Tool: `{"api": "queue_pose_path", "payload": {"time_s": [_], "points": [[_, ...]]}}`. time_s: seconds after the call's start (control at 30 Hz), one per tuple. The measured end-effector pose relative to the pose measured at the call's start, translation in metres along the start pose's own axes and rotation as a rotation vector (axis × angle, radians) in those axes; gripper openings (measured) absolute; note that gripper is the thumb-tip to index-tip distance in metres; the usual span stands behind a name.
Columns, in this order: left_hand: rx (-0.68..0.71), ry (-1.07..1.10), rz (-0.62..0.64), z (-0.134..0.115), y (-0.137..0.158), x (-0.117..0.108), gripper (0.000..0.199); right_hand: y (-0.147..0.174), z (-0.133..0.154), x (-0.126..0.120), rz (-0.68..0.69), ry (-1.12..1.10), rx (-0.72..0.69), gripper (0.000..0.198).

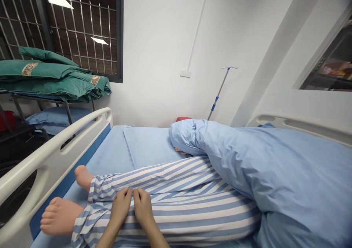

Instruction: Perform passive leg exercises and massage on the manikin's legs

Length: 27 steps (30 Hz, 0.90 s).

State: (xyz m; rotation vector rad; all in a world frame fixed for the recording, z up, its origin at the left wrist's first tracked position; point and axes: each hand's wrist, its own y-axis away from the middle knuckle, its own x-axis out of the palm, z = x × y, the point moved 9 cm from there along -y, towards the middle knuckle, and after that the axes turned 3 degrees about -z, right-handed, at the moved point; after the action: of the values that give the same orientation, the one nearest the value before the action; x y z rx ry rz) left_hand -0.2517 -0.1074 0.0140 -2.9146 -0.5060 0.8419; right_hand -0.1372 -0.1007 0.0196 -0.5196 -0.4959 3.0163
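Observation:
My left hand point(121, 203) is closed, fingers curled down at the blue-and-white striped trousers point(192, 211) of a figure lying on the bed. Close beside it, thumbs nearly touching, my right hand point(143, 205) is also closed at the same cloth over the lower leg. Both appear to pinch the fabric, though the fingertips are hidden. Two bare, smooth feet, the near foot point(62, 215) and the far foot point(84, 177), stick out of the trouser cuffs to the left. A light blue quilt point(247, 160) covers the figure's upper part, and a few fingers point(181, 151) show under its edge.
A cream footboard point(64, 134) stands at the left, with a headboard point(310, 125) at the far right. Beyond the bed are an IV pole point(219, 94) and a red object point(183, 119). Green folded bedding point(52, 76) lies on a rack beneath the barred window point(82, 28).

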Motion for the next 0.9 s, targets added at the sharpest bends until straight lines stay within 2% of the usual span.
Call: {"api": "queue_pose_path", "payload": {"time_s": [0.1, 0.2, 0.3, 0.43, 0.6, 0.7, 0.8, 0.9], "points": [[0.009, 0.234, -0.063, -0.03, 0.0, 0.003, 0.037, -0.002, -0.007, -0.007, -0.026, -0.178, 0.039, 0.04], [-0.017, 0.368, -0.107, -0.039, 0.004, 0.011, 0.037, -0.002, -0.012, -0.01, -0.02, -0.26, 0.072, 0.041], [-0.033, 0.243, -0.128, -0.023, 0.009, 0.02, 0.033, -0.001, -0.015, -0.011, -0.013, -0.246, 0.106, 0.037], [-0.024, 0.029, -0.079, -0.005, 0.009, 0.028, 0.03, 0.001, -0.015, -0.01, -0.036, -0.187, 0.109, 0.034], [-0.019, -0.006, -0.09, -0.006, 0.009, 0.025, 0.03, 0.002, -0.015, -0.009, -0.056, -0.191, 0.097, 0.034], [-0.02, -0.031, -0.102, -0.008, 0.01, 0.025, 0.03, -0.001, -0.01, -0.011, 0.019, -0.233, 0.11, 0.036], [-0.006, -0.075, -0.08, -0.01, 0.011, 0.028, 0.031, -0.006, 0.004, -0.026, 0.092, -0.21, 0.091, 0.039], [-0.009, -0.106, -0.079, -0.012, 0.012, 0.03, 0.032, -0.009, 0.016, -0.049, 0.061, -0.189, 0.044, 0.04]]}}
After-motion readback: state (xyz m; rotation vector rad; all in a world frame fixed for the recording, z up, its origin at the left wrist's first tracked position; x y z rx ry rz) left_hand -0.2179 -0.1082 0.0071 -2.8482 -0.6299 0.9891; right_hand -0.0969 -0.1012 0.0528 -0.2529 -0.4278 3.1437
